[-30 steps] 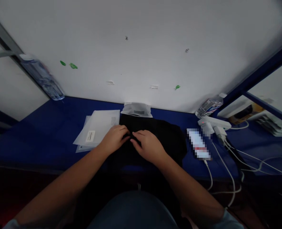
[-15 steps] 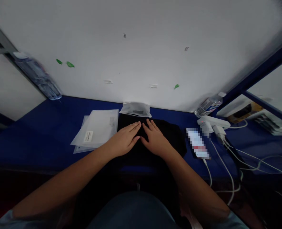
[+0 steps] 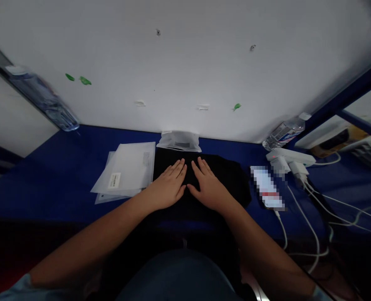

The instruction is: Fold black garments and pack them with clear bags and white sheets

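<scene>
A black cloth item (image 3: 232, 179) lies on the blue desk (image 3: 63, 167) in front of me, its folds hard to make out in the dark. My left hand (image 3: 169, 184) rests flat on it, fingers stretched forward. Beside it, a small gap apart, my right hand (image 3: 208, 186) also lies flat on the cloth with its fingers out. Neither hand grips anything. Just behind the cloth, against the wall, a clear plastic bag (image 3: 179, 141) stands. Translucent plastic sleeves (image 3: 133, 163) with a white label lie to the left of the cloth.
A phone (image 3: 267, 188) with a cable lies at the right, near a white power strip (image 3: 293, 156) with plugs and loose cables. One bottle (image 3: 285, 133) leans behind the strip; a larger bottle (image 3: 46, 98) stands at the back left.
My hands stay flat on the cloth, with slightly more space between their fingertips. The view has shifted a little, so the phone and power strip appear further right.
</scene>
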`<state>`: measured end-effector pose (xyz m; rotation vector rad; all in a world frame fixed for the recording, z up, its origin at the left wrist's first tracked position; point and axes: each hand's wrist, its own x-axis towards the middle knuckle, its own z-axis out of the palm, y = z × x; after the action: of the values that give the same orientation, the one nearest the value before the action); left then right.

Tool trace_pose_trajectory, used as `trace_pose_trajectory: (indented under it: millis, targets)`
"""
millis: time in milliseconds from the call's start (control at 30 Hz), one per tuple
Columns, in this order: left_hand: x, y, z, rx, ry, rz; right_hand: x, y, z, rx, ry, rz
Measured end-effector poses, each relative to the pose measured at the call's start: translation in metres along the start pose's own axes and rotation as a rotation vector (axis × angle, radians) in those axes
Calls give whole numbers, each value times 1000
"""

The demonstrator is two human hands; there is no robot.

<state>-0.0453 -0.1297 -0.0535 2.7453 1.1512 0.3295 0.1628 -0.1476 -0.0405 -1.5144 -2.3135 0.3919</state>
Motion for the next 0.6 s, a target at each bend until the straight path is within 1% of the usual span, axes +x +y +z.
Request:
trace_pose_trajectory:
  millis: [133, 267, 333, 433, 500, 533, 600]
  targets:
    - [-2, -2, 3, 8, 7, 13, -2, 2, 4, 15, 7, -10]
    - [-3, -3, 7, 26, 9, 17, -1, 3, 4, 2, -29, -14]
    - [-2, -2, 6, 25, 3, 12, 0, 2, 1, -7, -55, 0]
    - [-2, -3, -5, -2, -26, 0, 1, 0, -9, -45, -85, 9]
    - [-2, -7, -19, -24, -20, -36, 3, 0, -18, -82, -99, -52]
    - [-2, -10, -26, -28, 5, -79, 4, 1, -23, -98, -108, -104]
    - [-3, -21, -39, -8, 86, -229, 6, 4, -29, -118, -124, -211]
